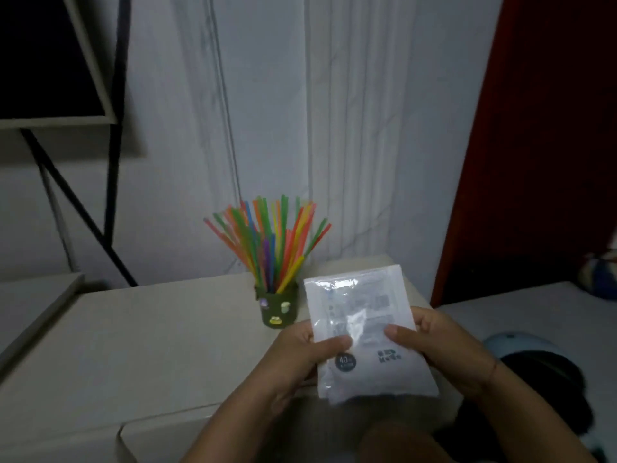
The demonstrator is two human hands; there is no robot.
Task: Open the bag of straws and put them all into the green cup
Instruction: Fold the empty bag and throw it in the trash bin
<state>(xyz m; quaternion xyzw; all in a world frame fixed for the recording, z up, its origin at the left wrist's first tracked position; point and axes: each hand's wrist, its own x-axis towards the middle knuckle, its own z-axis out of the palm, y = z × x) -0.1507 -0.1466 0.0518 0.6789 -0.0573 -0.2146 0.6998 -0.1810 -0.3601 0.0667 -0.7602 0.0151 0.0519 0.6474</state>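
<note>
A dark green cup [278, 310] with small stickers stands on the white tabletop [133, 345] near the wall. Several coloured straws [272, 238] fan out of it, upright and leaning. Just right of the cup I hold a flat white plastic bag [364, 315] with a clear window and a dark round label. My left hand [300, 355] grips its left edge, thumb on the front. Its right edge is held by my right hand [440, 349], thumb also on the front. No straws show inside the bag.
A black metal shelf frame [113, 162] stands at the left against the pale wall. A red-brown door [534, 145] is at the right. A pale blue rounded object [521, 342] and dark fabric lie at the lower right.
</note>
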